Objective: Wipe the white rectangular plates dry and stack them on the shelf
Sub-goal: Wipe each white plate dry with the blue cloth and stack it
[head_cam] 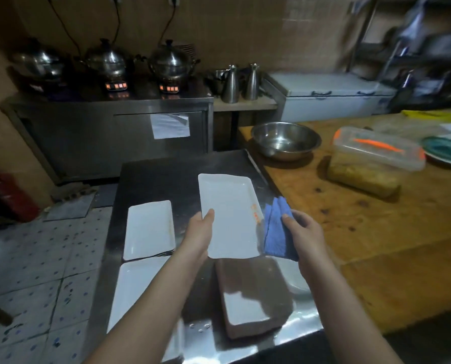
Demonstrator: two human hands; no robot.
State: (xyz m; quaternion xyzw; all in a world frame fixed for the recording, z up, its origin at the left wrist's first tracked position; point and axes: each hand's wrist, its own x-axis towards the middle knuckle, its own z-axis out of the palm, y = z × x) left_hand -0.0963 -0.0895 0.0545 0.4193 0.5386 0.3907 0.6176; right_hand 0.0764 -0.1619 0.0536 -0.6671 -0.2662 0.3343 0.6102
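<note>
- Left of the grip, a stack of white rectangular ceramic plates (149, 229) lies on the steel table (166, 174). A single white plate (137, 292) lies flat nearer the person.
- The left hand (200, 232) pinches a white rectangular plate (229, 214) by its near-left edge, thumb on top and fingers underneath. The plate is raised above the table.
- Below that grip sits a brown rectangular dish (253, 295).
- At the held plate's right rim, seemingly touching it, is a folded blue terry cloth (276, 229). The right hand (307, 235) clutches it, thumb over the fold.
- Judged step: drying this plate, with the cloth brought to its edge; stacking has not begun for it.
- The next move calls for sweeping the cloth across the plate's face while the left hand steadies it, then turning it over for the underside. The hold at one edge is narrow, so a wet rim might slip.
</note>
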